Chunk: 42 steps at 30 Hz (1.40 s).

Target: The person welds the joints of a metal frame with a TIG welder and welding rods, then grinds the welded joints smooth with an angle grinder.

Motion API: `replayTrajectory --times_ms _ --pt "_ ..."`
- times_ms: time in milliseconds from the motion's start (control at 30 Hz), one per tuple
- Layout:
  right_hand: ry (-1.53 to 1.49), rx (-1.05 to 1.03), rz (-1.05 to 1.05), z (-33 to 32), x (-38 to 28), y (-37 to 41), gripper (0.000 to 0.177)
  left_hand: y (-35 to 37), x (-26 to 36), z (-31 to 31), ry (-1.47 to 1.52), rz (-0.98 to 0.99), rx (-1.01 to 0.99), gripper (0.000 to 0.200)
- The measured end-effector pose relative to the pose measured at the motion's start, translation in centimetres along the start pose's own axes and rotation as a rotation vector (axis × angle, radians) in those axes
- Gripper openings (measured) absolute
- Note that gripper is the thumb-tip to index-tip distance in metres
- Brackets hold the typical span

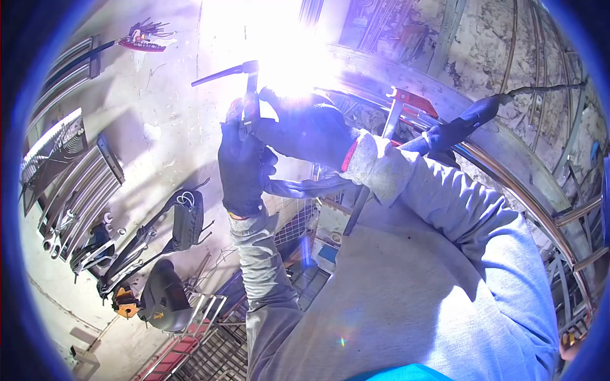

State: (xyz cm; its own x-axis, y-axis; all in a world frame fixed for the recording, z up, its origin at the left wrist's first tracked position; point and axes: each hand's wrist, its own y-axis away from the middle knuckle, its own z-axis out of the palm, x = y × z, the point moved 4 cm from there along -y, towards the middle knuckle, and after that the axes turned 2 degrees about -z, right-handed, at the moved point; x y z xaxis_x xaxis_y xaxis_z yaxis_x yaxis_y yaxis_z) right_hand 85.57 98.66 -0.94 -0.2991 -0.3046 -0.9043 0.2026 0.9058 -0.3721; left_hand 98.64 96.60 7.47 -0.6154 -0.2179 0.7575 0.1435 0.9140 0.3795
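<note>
A dark-gloved left hand [243, 168], my own, is wrapped round a TIG welding torch [251, 95] whose long back cap points to the left. Its sleeved cable [308, 188] leaves below the hand and runs off to the right. My right hand [311, 129], also in a dark glove with a red-edged cuff, reaches across close beside the torch. Its fingers look closed, but glare and the torch hide what they hold, if anything. A blinding white-violet arc [289, 57] burns just beyond both hands and washes out the workpiece.
A red bar clamp [413, 101] stands right of my hands, near curved shiny metal tubes [489, 162]. Wrenches [108, 251], a black welding helmet [165, 295] and a brush-like tool with a red head [143, 41] are on the left. Metal grids [222, 352] lie below.
</note>
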Motion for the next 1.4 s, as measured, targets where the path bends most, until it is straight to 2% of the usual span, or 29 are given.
replayTrajectory --times_ms 33,67,100,167,733,833,933,967,1033,1200,1400 --pt "0.013 0.125 -0.161 -0.4 -0.7 0.1 0.042 -0.1 0.2 0.1 -0.064 0.052 -0.019 0.065" --pt "-0.103 0.021 0.004 -0.2 0.1 0.2 0.038 0.0 0.2 0.1 -0.062 0.031 0.005 0.068" --pt "-0.098 -0.025 0.067 0.2 0.3 -0.1 0.041 0.2 0.3 0.3 -0.06 0.011 0.028 0.07" --pt "-0.067 0.007 0.1 -0.6 -0.3 -0.5 0.034 0.7 0.8 0.7 0.013 -0.062 0.033 0.069" --pt "-0.062 -0.019 0.136 -0.5 -0.1 -0.5 0.041 0.7 0.3 0.3 -0.021 -0.009 0.049 0.069" --pt "-0.119 -0.075 0.174 -0.5 0.0 -0.5 0.042 0.5 0.2 0.2 -0.025 -0.015 0.028 0.068" --pt "-0.453 -0.031 0.213 0.0 0.2 0.0 0.042 0.3 0.3 0.3 -0.078 0.056 0.027 0.063" --pt "-0.454 -0.032 0.213 -0.1 0.1 -0.1 0.042 0.4 0.3 0.3 -0.078 0.056 0.028 0.063" --pt "-0.137 -0.046 0.172 -0.7 -0.1 -0.6 0.04 0.7 0.3 0.3 -0.091 0.004 0.05 0.062" --pt "-0.113 0.02 0.112 -0.6 0.0 -0.5 0.036 0.8 0.5 0.6 -0.098 -0.012 0.069 0.069" --pt "-0.138 -0.036 0.15 -0.8 0.0 -0.7 0.037 1.0 0.6 0.7 -0.1 0.019 0.08 0.068"
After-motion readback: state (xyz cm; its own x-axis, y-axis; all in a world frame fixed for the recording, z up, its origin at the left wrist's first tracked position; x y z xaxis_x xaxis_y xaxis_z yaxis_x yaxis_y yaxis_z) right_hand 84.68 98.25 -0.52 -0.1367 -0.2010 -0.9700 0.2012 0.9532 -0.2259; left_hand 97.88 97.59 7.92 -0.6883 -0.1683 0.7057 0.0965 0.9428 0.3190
